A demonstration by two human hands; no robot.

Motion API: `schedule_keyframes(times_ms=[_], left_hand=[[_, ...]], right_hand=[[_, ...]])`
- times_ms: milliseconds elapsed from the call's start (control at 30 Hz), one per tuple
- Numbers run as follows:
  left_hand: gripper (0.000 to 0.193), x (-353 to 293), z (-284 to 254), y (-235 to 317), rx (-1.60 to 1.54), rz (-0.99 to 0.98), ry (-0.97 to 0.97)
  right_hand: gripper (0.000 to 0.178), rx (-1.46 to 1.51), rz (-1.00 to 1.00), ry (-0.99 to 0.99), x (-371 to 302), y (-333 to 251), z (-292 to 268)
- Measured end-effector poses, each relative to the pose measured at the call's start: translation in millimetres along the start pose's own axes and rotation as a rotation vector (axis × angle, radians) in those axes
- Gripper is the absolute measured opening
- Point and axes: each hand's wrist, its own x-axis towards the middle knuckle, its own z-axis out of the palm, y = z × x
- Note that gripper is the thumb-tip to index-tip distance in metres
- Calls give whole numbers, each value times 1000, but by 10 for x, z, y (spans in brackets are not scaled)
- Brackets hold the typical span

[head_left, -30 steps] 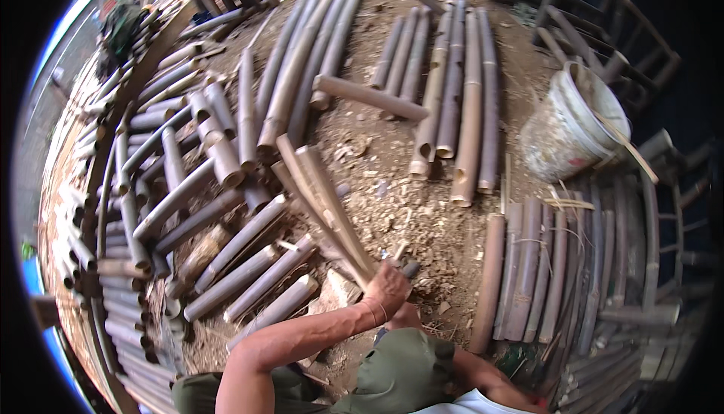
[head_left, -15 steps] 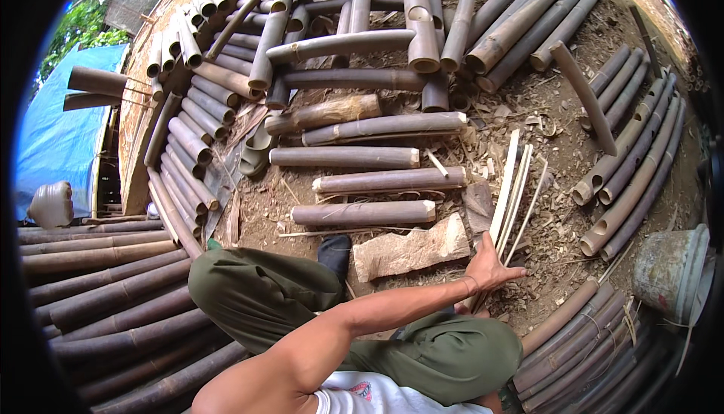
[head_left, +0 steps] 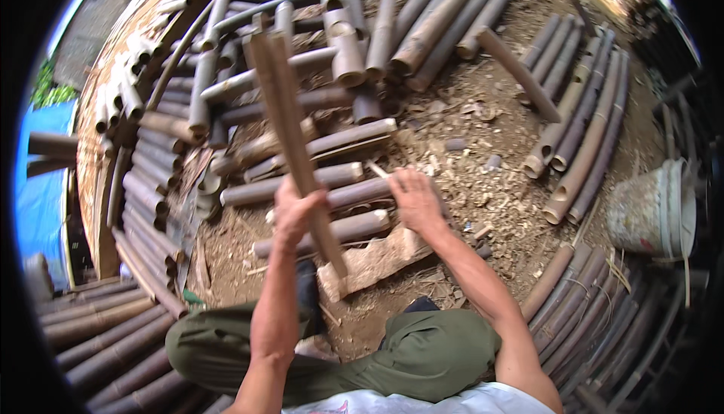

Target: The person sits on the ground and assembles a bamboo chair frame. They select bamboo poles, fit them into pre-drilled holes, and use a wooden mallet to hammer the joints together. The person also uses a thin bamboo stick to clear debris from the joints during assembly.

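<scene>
My left hand [head_left: 294, 214] is closed around a bundle of long, thin bamboo strips [head_left: 290, 127]. The bundle stands steeply tilted, its lower end close to a rough pale wood block [head_left: 369, 267] on the ground. My right hand [head_left: 416, 201] lies over the right end of a short cut bamboo piece [head_left: 358, 192], fingers bent over it; the thumb is hidden. Another short bamboo piece [head_left: 332, 231] lies between that one and the block. Farther off is one more cut piece [head_left: 290, 184], partly behind my left hand and the strips.
Bamboo poles lie stacked at the left [head_left: 113, 323] and right [head_left: 577, 305]. A notched bamboo frame [head_left: 271, 75] is at the back. At the right stands a dirty white bucket [head_left: 641, 214]. Wood chips [head_left: 498, 195] cover the ground, and a slanting post [head_left: 520, 75] rises farther off.
My left hand has swung from the right to the middle, lifting the bamboo strips with it. My right hand has come into view onto the bamboo piece. The view has shifted to the right.
</scene>
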Motion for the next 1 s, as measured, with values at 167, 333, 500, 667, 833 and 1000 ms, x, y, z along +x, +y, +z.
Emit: schedule_keyframes(times_ms=[167,333,500,667,833,1000], left_hand=[[28,302,-821,413,245,188,95],[23,660,-1974,231,572,165,179],[37,464,-2349,127,1084,171,189],[46,49,-2401,-174,961,-24,-57],[50,-928,-2592,-198,1311,-229,9],[52,-1319,-2755,-438,1279,-273,165]], right_hand=[[38,54,-264,232,649,110,140],[49,9,-15,308,-223,505,-550],[58,831,913,413,-1588,1369,-669],[87,168,1319,742,-2775,3452,-78],[66,-257,720,783,-1127,3033,-646],[49,215,-362,426,651,216,-425]])
